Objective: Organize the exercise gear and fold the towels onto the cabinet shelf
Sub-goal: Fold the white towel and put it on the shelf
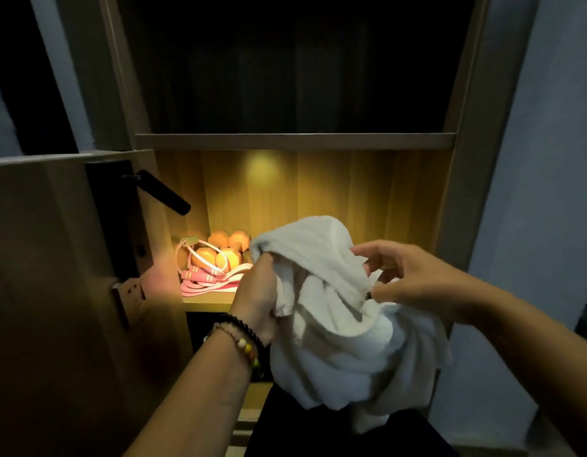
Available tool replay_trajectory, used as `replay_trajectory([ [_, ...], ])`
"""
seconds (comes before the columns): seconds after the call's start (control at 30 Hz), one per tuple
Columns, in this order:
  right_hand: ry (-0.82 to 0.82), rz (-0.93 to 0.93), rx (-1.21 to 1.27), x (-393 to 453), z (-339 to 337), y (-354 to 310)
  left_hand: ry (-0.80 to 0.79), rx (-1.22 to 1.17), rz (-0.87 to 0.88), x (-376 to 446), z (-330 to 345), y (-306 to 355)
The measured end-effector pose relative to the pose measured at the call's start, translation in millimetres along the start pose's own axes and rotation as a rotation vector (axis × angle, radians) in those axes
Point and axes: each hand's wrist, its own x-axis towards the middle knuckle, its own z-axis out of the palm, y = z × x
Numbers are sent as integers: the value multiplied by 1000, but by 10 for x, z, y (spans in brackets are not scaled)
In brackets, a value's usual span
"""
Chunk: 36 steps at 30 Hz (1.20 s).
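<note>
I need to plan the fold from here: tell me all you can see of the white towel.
The white towel is soft terry-like cloth, bunched and unfolded, held in the air in front of the lit shelf. The left hand grips its left edge in curled fingers; the right hand pinches a fold on the right. Its upper part humps between the hands, and the rest hangs down in loose folds.

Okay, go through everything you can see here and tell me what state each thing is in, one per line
white towel: unfolded, bunched, held up in front of the shelf
left hand: gripping the towel's edge
right hand: fingers pinching the towel
orange dumbbells: resting at the lit shelf's left end
pink jump rope: coiled in front of the dumbbells
cabinet shelf: lit, open
door: open
</note>
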Motion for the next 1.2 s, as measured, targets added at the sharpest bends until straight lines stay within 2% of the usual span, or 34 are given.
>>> replay_trajectory([
  [0.13,37,43,-108,41,215,190,-58,90,-96,109,61,-140],
  [0.3,42,34,-69,124,400,483,-181,125,-209,269,55,-426],
  [0.47,252,47,92,325,441,604,-236,191,-199,486,41,-685],
  [0.57,449,79,181,520,445,612,-155,95,-267,687,22,-741],
  [0.67,528,73,277,662,384,609,-87,-61,-349,970,37,-700],
  [0.77,519,144,298,697,272,661,-142,-253,-373,1157,198,-562],
  [0.9,356,345,377,686,85,742,-242,-397,-278,1177,593,-201],
  [0.93,334,323,439,693,44,765,-269,-419,-259,1154,707,-124],
  [1.03,400,175,603,691,-162,761,-344,-504,-191,1047,1055,55],
  [1.2,591,-84,528,605,-835,495,-478,-654,-168,941,1511,277],
])
